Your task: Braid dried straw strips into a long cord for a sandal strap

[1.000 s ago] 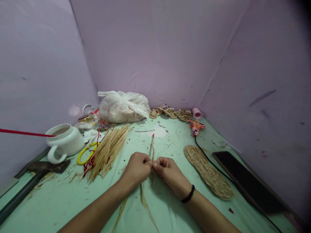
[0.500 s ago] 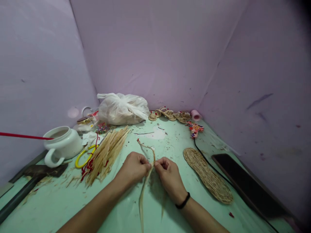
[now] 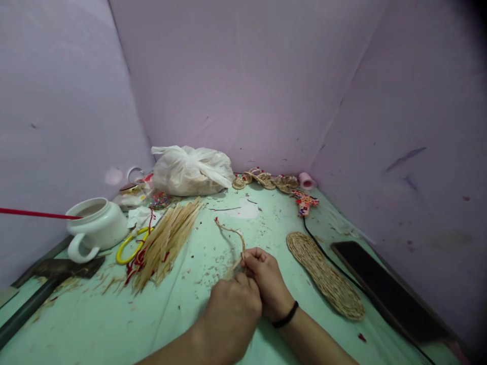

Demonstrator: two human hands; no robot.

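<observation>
Both hands closed at a braided straw cord on the green table.

The left hand (image 3: 232,317) is nearest, fingers curled shut; what it grips is hidden beneath it. Touching it, the right hand (image 3: 266,279) pinches the braided straw cord (image 3: 236,237), whose free end curls away across the table (image 3: 95,324). A woven straw sole (image 3: 323,274) lies just right, a bundle of straw strips (image 3: 167,238) left. A white plastic bag (image 3: 192,170) sits against the far wall.
</observation>
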